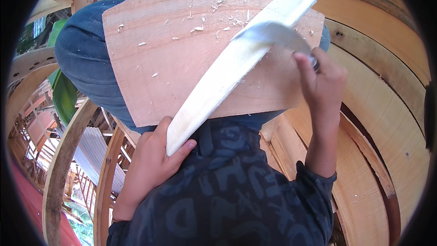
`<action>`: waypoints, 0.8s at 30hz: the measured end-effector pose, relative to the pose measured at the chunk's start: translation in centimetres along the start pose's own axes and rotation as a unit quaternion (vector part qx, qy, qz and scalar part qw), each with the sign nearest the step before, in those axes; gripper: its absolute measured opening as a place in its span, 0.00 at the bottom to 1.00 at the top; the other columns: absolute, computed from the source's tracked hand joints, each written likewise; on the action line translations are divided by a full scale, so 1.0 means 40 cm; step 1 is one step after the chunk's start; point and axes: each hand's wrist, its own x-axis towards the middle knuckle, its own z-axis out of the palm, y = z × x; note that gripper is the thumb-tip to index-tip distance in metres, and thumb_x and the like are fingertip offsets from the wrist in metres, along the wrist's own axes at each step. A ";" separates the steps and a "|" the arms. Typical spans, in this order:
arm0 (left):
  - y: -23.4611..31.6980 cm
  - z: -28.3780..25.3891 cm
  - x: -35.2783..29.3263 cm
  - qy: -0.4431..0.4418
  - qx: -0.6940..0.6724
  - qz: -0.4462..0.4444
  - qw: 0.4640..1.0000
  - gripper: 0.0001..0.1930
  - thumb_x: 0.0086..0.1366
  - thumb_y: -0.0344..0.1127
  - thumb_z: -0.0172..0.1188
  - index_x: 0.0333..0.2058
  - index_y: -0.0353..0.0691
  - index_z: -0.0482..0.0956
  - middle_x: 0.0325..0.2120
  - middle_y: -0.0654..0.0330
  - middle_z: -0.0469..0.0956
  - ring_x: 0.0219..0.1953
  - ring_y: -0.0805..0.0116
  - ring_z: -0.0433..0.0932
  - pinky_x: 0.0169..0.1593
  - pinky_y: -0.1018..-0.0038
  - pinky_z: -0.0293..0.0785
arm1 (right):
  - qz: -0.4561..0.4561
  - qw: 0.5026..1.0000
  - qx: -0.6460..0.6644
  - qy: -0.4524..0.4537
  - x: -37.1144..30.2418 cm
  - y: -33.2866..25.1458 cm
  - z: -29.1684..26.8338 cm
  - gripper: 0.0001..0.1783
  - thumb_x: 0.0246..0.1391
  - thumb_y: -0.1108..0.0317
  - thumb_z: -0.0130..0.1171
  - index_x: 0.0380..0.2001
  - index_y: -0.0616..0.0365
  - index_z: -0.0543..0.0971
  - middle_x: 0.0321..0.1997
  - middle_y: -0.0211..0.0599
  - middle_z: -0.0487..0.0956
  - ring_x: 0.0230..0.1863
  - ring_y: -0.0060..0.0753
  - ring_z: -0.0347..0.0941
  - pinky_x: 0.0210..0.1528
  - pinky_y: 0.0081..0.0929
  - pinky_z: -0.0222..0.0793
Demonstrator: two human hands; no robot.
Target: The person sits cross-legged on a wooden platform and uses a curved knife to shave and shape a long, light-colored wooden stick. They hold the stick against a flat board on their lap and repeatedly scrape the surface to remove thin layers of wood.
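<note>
Left hand [152, 155] grips the near end of a pale slat [227, 70] — thumb over its edge. Right hand [321, 82] is clenched on a curved blade [273, 32], which rests across the slat near its far end. Slat lies diagonally on a reddish board [154, 64] over my knees; shavings [214, 7] dot the board.

The person is wearing a dark navy long-sleeved shirt [227, 200] printed with large faded grey-blue letter shapes, filling the lower middle of the frame. Its sleeves are ending at the wrists, and dark blue trousers [86, 59] are showing at upper left.
</note>
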 end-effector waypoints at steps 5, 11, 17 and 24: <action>0.003 -0.003 -0.006 0.017 0.041 0.001 0.999 0.23 0.61 0.46 0.65 0.41 0.30 0.71 0.24 0.38 0.79 0.30 0.39 0.81 0.34 0.57 0.76 | 0.166 0.984 -0.013 0.067 0.062 0.142 -0.042 0.37 0.58 0.36 0.56 0.19 0.65 0.73 0.12 0.41 0.63 0.15 0.35 0.58 0.21 0.32 0.57; -0.012 -0.002 -0.006 0.128 0.133 0.024 0.983 0.27 0.58 0.53 0.68 0.37 0.33 0.69 0.19 0.41 0.76 0.26 0.41 0.80 0.27 0.57 0.75 | -0.012 0.998 0.047 -0.044 -0.050 -0.044 -0.025 0.31 0.52 0.41 0.65 0.19 0.62 0.73 0.12 0.41 0.67 0.14 0.41 0.62 0.18 0.31 0.58; 0.001 -0.009 -0.011 0.152 0.173 0.017 0.973 0.29 0.58 0.57 0.66 0.35 0.34 0.68 0.18 0.44 0.75 0.23 0.41 0.79 0.25 0.56 0.73 | 0.052 0.998 -0.037 -0.004 0.016 0.011 0.008 0.33 0.51 0.39 0.64 0.17 0.61 0.72 0.12 0.40 0.69 0.15 0.43 0.67 0.18 0.33 0.60; 0.016 -0.007 0.000 0.137 0.189 0.016 0.972 0.29 0.59 0.57 0.66 0.36 0.34 0.67 0.18 0.44 0.76 0.23 0.42 0.79 0.26 0.57 0.73 | -0.006 0.998 -0.043 -0.043 -0.023 -0.034 -0.035 0.32 0.50 0.37 0.64 0.15 0.57 0.72 0.11 0.38 0.70 0.15 0.42 0.70 0.17 0.34 0.61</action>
